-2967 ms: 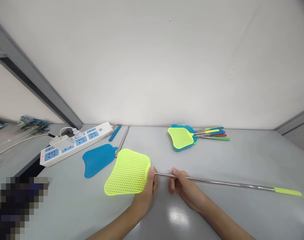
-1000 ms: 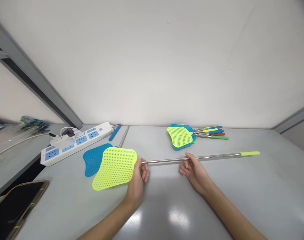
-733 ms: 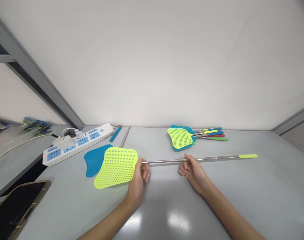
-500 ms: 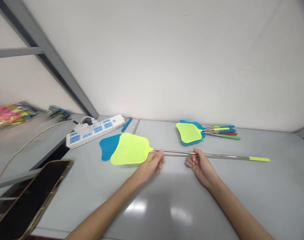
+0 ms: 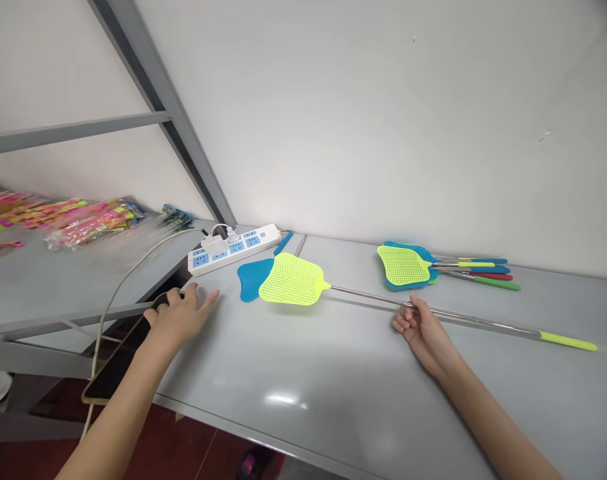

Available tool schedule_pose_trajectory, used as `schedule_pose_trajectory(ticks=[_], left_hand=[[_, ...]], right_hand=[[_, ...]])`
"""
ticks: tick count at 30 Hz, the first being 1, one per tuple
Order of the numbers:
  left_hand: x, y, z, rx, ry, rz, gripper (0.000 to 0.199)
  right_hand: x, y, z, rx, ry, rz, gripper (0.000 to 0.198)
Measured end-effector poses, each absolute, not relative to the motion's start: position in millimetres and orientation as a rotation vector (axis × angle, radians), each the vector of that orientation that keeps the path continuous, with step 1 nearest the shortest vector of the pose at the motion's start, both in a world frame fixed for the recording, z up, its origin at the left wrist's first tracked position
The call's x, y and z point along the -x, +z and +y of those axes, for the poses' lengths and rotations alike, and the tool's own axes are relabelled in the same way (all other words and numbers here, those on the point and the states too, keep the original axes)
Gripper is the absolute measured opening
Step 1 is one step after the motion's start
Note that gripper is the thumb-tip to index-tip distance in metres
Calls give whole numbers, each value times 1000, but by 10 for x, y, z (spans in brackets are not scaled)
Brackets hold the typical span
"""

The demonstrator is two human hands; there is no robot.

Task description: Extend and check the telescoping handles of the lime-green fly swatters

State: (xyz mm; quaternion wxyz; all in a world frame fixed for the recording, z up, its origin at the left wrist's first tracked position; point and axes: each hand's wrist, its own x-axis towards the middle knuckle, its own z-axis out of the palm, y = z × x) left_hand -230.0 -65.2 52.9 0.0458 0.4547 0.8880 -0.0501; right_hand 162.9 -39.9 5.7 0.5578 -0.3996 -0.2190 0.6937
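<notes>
My right hand (image 5: 417,328) pinches the thin metal rod of a yellow-green fly swatter (image 5: 294,280), which is drawn out long. Its mesh head points left and its yellow-green grip points right. My left hand (image 5: 178,317) has its fingers spread over a phone (image 5: 114,373) at the table's left edge; whether it touches the phone I cannot tell. Partly covered by the yellow-green head, a blue swatter head (image 5: 253,279) lies on the table. Against the wall rests a pile of several fly swatters (image 5: 407,267) with blue, yellow-green, red and green grips.
A white power strip (image 5: 233,250) with plugs in it sits at the back left, its pale cable (image 5: 100,327) hanging past the phone. Colourful plastic-wrapped packs (image 5: 93,223) lie on another surface at the left. A grey metal frame (image 5: 173,127) rises at the corner.
My left hand has let go of the swatter's rod and moved left over the phone, its fingers spreading. My right hand still holds the rod. The view has turned left.
</notes>
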Motion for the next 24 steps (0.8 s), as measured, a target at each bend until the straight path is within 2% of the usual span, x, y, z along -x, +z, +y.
schedule_pose_trajectory(ticks=[10, 16, 21, 24], left_hand=[[2126, 457, -699, -1383, -188, 2744, 75], [1972, 469, -669, -1447, -41, 2735, 74], [1359, 569, -854, -1812, 154, 2398, 66], [904, 600, -1011, -1882, 320, 1923, 62]], right_hand=[[-1643, 55, -397, 956, 1654, -507, 33], [-1641, 51, -396, 946, 1660, -526, 33], [-1619, 80, -403, 947, 1644, -533, 35], [-1609, 85, -410, 942, 1641, -576, 38]])
